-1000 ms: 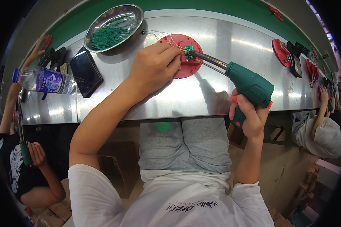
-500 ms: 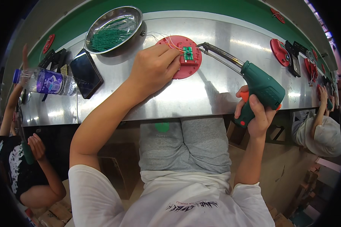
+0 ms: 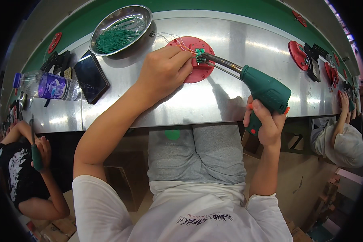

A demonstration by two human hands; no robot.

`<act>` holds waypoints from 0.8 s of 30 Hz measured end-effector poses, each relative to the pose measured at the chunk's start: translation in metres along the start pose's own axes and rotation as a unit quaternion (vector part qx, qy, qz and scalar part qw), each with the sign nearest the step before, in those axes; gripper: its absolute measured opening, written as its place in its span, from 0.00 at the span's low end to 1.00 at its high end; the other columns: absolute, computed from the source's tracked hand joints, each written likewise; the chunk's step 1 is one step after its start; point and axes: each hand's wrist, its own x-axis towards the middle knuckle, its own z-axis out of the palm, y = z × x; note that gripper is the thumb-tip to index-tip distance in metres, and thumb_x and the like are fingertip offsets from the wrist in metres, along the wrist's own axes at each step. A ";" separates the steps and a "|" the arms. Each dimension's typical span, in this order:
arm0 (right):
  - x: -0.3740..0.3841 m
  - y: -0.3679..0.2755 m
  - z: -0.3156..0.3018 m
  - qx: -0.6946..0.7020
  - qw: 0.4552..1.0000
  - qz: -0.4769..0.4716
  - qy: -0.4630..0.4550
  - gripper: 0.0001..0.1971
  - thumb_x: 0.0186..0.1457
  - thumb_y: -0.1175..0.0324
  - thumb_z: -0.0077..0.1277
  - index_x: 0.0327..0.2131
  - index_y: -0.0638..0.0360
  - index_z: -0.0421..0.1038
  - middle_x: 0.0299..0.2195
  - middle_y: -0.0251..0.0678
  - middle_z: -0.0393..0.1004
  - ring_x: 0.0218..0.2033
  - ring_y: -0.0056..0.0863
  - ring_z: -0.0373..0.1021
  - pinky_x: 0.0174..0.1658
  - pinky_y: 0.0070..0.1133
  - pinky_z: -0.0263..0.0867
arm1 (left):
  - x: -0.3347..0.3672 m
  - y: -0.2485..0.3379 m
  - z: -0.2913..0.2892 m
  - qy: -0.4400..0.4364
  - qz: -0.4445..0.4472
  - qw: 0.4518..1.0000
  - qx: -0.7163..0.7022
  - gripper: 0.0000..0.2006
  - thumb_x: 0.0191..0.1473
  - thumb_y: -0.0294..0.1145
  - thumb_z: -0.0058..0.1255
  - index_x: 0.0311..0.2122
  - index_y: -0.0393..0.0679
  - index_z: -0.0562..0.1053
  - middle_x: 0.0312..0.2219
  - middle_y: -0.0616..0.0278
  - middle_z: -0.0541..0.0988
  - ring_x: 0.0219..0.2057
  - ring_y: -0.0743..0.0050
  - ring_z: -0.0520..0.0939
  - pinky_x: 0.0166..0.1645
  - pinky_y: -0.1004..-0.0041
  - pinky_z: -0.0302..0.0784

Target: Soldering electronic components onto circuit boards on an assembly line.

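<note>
A round red plastic housing [image 3: 201, 76] lies on the metal bench with a small green circuit board [image 3: 198, 51] on it. Thin orange and white wires [image 3: 183, 43] run to the board's left edge. My left hand [image 3: 164, 69] is closed in a pinch on the wires there, its fingertips partly hidden. In my right hand [image 3: 269, 124] is a green soldering gun [image 3: 266, 89], its pistol grip wrapped by my fingers. Its long metal barrel slants left, and the tip reaches the board, covering part of it.
A steel bowl [image 3: 148, 30] of green wires stands behind my left hand. Left of it lie a dark phone [image 3: 91, 78] and a plastic bottle [image 3: 48, 85]. More red housings [image 3: 298, 55] and black parts are at the right. Co-workers sit on both sides; the left one holds a soldering iron [image 3: 36, 155].
My right hand has moved left with the soldering gun, bringing its tip from beside the red housing onto the circuit board. My left hand stays put. The left co-worker's arms have shifted.
</note>
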 end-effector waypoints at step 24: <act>0.013 0.005 -0.039 0.038 0.991 -0.104 0.069 0.20 0.58 0.69 0.48 0.51 0.73 0.65 0.34 0.49 0.74 0.15 0.28 0.68 0.17 0.20 0.63 | -0.002 0.000 -0.002 -0.010 0.002 1.000 0.003 0.06 0.45 0.23 0.60 0.31 0.39 0.78 0.25 0.57 0.79 0.25 0.59 0.80 0.30 0.66 0.76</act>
